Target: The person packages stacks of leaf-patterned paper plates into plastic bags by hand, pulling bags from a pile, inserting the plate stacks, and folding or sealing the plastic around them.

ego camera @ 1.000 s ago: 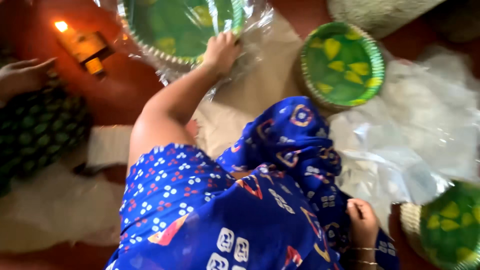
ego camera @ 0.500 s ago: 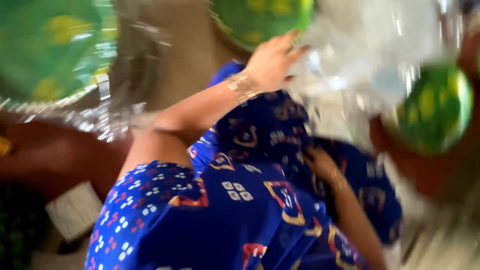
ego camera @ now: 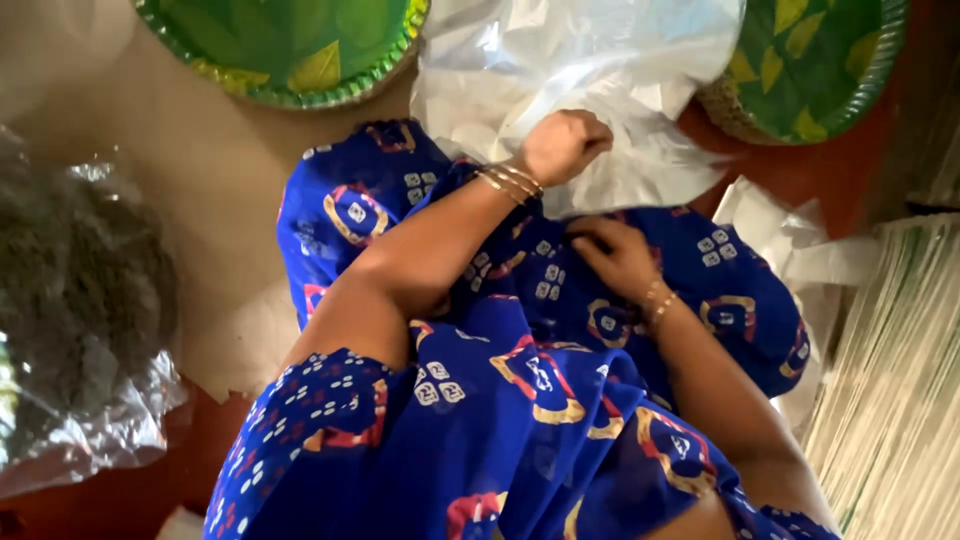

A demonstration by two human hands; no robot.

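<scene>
My left hand reaches forward over my lap, its fingers closed on a crumpled white translucent plastic sheet that lies on the floor ahead. Gold bangles ring that wrist. My right hand lies on the blue patterned cloth over my knees, just below the left hand, fingers spread loosely on the fabric and holding nothing. The plastic sheet's near edge touches the blue cloth.
A round green leaf-print plate sits at the top left, another at the top right. A clear bag of dark material lies at the left on brown paper. A stack of pale sheets fills the right edge.
My left hand left the wrapped green plate, swung right and closed on the white plastic sheet. My right hand rose onto my lap. The view shifted right.
</scene>
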